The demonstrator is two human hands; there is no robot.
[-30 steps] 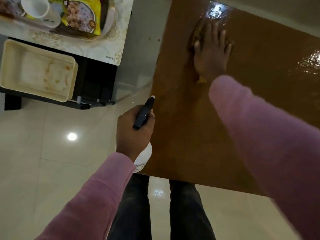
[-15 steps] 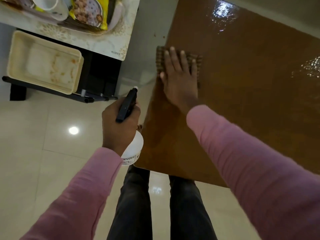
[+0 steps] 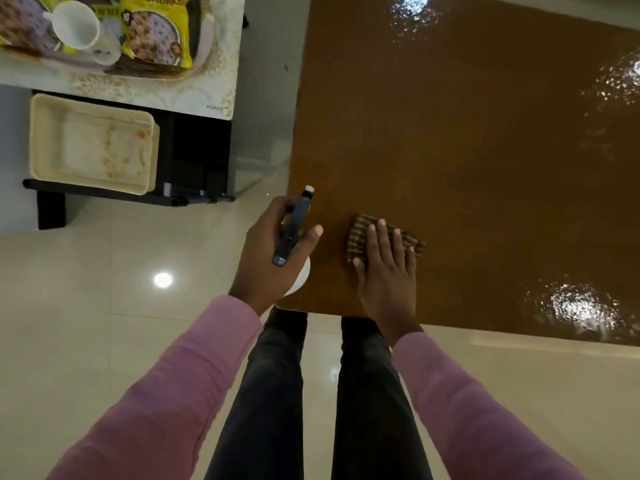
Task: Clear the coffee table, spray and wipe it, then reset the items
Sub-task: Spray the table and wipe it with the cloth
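The brown coffee table [image 3: 485, 150] fills the right of the view, its top wet and shiny with nothing else on it. My right hand [image 3: 388, 271] lies flat on a striped brown cloth [image 3: 360, 233], pressing it onto the table near the front left corner. My left hand [image 3: 273, 251] grips a spray bottle [image 3: 294, 226] with a dark trigger head and a white body, held at the table's left front edge.
A side table [image 3: 214, 98] at the upper left carries a tray with a white mug [image 3: 79, 27] and yellow snack packets [image 3: 156, 32]. A stained cream tray [image 3: 90, 143] sits on its lower shelf. Glossy floor tiles surround my legs.
My right hand has dragged the cloth from the far part of the table toward me, down to the front left corner. The spray bottle stays in my left hand.
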